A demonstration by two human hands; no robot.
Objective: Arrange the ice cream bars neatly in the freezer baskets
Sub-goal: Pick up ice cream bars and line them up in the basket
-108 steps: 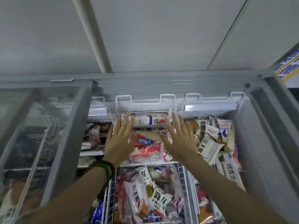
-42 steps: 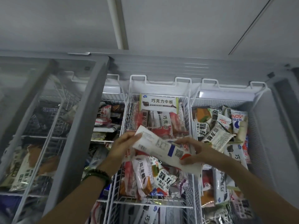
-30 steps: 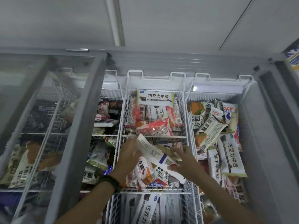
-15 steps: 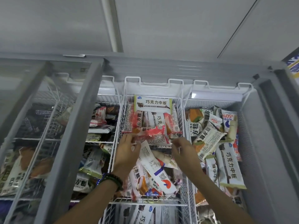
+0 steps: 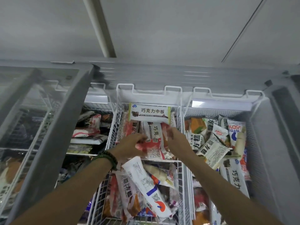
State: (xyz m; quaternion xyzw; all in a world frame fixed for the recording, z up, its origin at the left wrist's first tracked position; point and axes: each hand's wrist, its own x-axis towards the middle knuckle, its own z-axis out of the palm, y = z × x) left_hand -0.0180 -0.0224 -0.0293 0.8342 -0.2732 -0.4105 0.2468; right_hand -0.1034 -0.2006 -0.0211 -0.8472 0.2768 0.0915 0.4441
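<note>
Both hands are in the far middle wire basket (image 5: 113, 127). My left hand (image 5: 129, 146) grips the left edge of a red-and-white ice cream bar (image 5: 152, 147) lying on top of the stack there. My right hand (image 5: 177, 141) curls its fingers on the right side of the same bar; motion blur hides the fingertips. A white bar with dark lettering (image 5: 149, 113) stands across the back of this basket. In the near middle basket (image 5: 182, 184) a long white bar with a blue and red mark (image 5: 144, 182) lies slanted on a loose pile.
The right basket (image 5: 253, 143) holds several mixed bars lying at all angles. A grey-framed sliding glass lid (image 5: 53, 135) covers the left baskets. The freezer's grey right wall (image 5: 279, 143) stands close to my right arm.
The long white bar that both hands held has been let go into the near middle basket. Both hands have moved up to the far middle basket and taken hold of a red-and-white bar.
</note>
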